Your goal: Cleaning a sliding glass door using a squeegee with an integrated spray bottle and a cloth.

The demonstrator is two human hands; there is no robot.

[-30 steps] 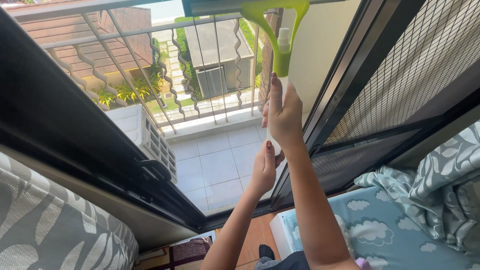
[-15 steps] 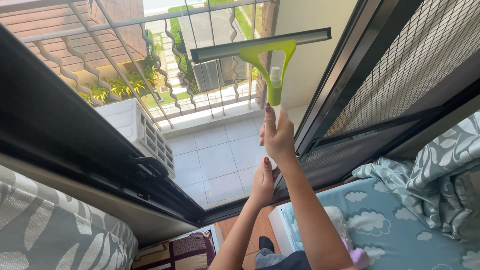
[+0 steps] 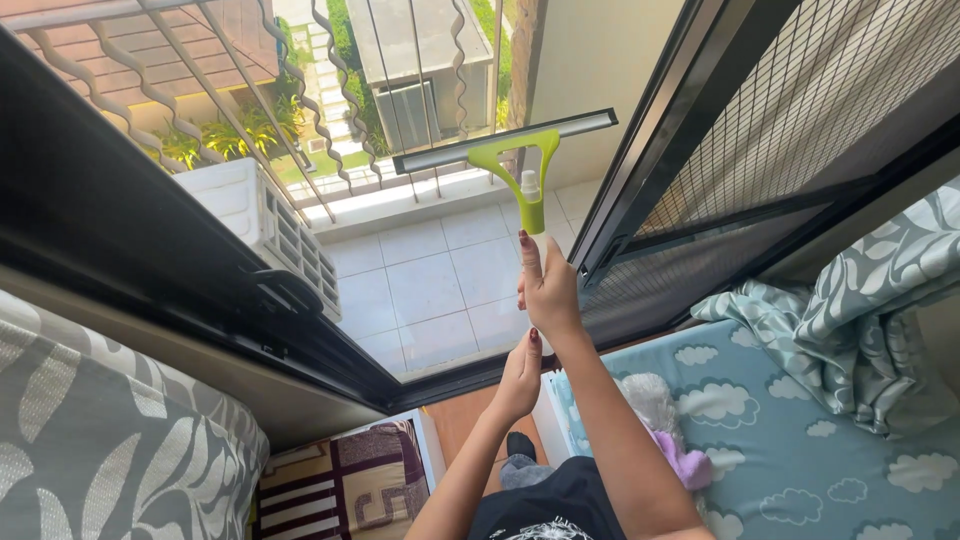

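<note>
A window squeegee [image 3: 505,143] with a lime-green handle and a dark rubber blade lies against the window glass [image 3: 440,285], its blade tilted up to the right. My right hand [image 3: 548,290] is raised and shut on the lower end of the handle. Just below it, my left hand [image 3: 520,375] has its fingers pointing up beside my right wrist and holds nothing that I can see. Both forearms rise from the bottom middle of the view.
A black window frame [image 3: 120,230] crosses the left; a mesh screen panel [image 3: 800,110] stands on the right. Outside are white tiles, an air-conditioner unit [image 3: 265,225] and wavy railings. Below lie a blue cloud-print bed [image 3: 800,440], a grey leaf blanket [image 3: 870,310], a plush toy [image 3: 655,405] and a patterned rug [image 3: 340,490].
My right hand has drawn the squeegee down the glass, from the top edge of the view to mid-pane. My left hand has stayed beside the right wrist.
</note>
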